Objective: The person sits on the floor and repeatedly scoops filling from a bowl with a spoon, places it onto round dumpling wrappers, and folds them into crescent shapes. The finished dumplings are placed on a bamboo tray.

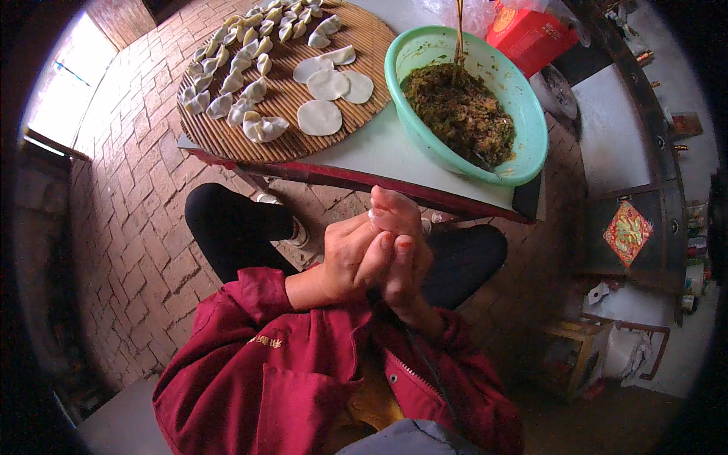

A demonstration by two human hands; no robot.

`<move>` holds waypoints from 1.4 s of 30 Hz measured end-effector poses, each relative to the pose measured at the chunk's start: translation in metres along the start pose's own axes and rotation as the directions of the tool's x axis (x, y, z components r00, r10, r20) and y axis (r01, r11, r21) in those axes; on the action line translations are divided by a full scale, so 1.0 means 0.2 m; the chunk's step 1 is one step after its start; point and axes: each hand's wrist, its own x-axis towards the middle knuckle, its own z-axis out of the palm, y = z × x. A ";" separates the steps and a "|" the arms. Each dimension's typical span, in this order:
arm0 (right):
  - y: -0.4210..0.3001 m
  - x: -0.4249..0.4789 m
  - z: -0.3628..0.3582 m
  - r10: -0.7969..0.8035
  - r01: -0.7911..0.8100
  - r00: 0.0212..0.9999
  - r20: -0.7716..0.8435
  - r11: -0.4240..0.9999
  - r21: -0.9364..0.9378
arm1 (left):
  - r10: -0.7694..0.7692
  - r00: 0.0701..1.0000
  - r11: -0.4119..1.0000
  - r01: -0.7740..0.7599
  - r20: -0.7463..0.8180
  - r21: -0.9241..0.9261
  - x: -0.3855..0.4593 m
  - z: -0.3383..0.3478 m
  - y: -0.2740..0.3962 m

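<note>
My left hand (354,253) and my right hand (406,256) are pressed together before my chest, thumbs side by side. A bit of pale dough shows between the fingers; most of what they hold is hidden. Beyond them, folded dumplings (264,127) stand in rows on a round reed tray (273,151). Several flat dough wrappers (319,118) lie at the tray's right side, some overlapping. To the right, a light green plastic basin (532,108) holds chopped green and brown filling (460,114), with chopsticks (458,34) standing in it.
The tray and basin rest on a white low table (364,139) with a red edge, just past my knees. A red package (532,37) and clear plastic bags (455,14) are behind the basin. A dark cabinet (654,233) stands at the right.
</note>
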 end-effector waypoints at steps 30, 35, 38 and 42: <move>0.10 0.02 -0.03 0.435 -0.420 0.898 0.061 0.811 0.407 | -0.669 0.516 0.103 0.777 0.535 -0.621 0.00 -0.10 -0.12; 0.12 0.01 -0.02 0.500 -0.463 0.865 -0.037 0.825 0.324 | -0.581 0.550 -0.089 0.689 0.599 -0.720 -0.01 -0.14 -0.16; 0.17 -0.02 -0.01 0.540 -0.498 0.839 -0.066 0.811 0.307 | -0.602 0.574 0.023 0.708 0.555 -0.706 -0.04 -0.17 -0.19; 0.21 0.04 0.00 0.426 -0.427 0.901 0.077 0.904 -0.002 | -0.655 0.686 0.378 0.661 0.318 -0.648 -0.10 -0.23 -0.28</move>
